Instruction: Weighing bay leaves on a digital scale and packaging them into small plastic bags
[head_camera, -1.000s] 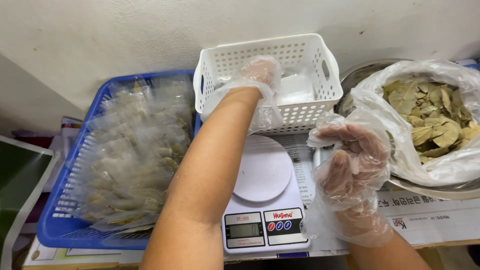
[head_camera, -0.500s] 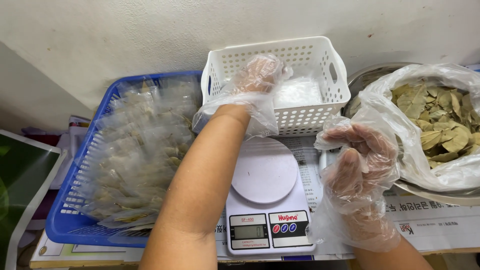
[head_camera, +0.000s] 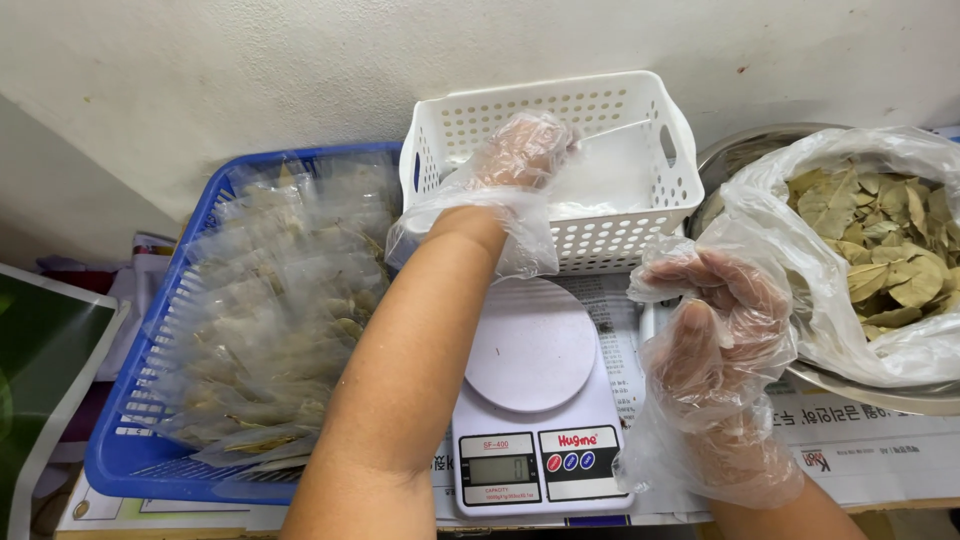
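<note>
Digital scale (head_camera: 535, 400) nearest me on the paper-covered tabletop (head_camera: 870, 455), round platter bare; my right hand (head_camera: 715, 335) hovers just right of it in a loose clear glove, fingers half curled, gripping nothing I can see; my left hand (head_camera: 520, 150) reaches past the scale into the white perforated basket (head_camera: 640, 235), fingers bent down onto the clear plastic bags (head_camera: 610, 180) lying inside; can't tell whether it has one pinched. Those bags look feather-light, limp, slick against glove plastic; I'd judge a pinch at one edge or corner works best. Left: blue crate (head_camera: 130, 455) stacked with filled leaf packets (head_camera: 270, 320); far right: dried leaves (head_camera: 880, 240) in an open bag inside a metal bowl (head_camera: 880, 395).
</note>
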